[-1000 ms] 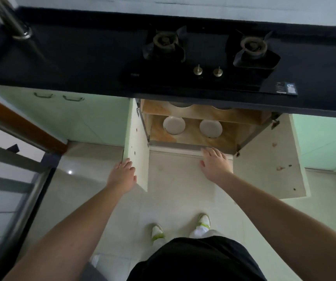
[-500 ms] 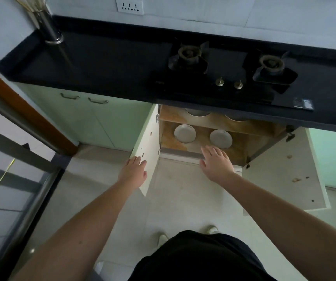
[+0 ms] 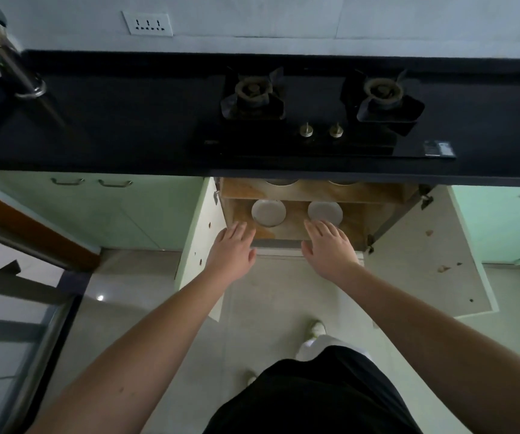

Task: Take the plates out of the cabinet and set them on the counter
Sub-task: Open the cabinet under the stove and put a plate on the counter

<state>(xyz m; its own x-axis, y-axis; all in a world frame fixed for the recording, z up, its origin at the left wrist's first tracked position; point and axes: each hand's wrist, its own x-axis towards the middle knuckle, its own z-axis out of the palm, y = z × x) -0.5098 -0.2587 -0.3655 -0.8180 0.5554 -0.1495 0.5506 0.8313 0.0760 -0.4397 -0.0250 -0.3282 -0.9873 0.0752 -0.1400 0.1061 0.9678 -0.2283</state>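
Counter (image 3: 127, 126) runs dark and bare above the open cabinet (image 3: 299, 192), whose doors stand wide. Two white plates (image 3: 268, 212) sit side by side on its lower shelf. Left hand (image 3: 232, 250) and right hand (image 3: 327, 249) reach in, fingers spread, holding nothing. Next comes gripping a rim.

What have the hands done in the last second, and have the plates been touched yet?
The left hand let go of the open left door and moved right to the cabinet's front edge. The right hand pushed forward toward the right plate. Both hands are open and empty. The left plate and right plate lie where they were on the lower shelf, and both doors stayed open.
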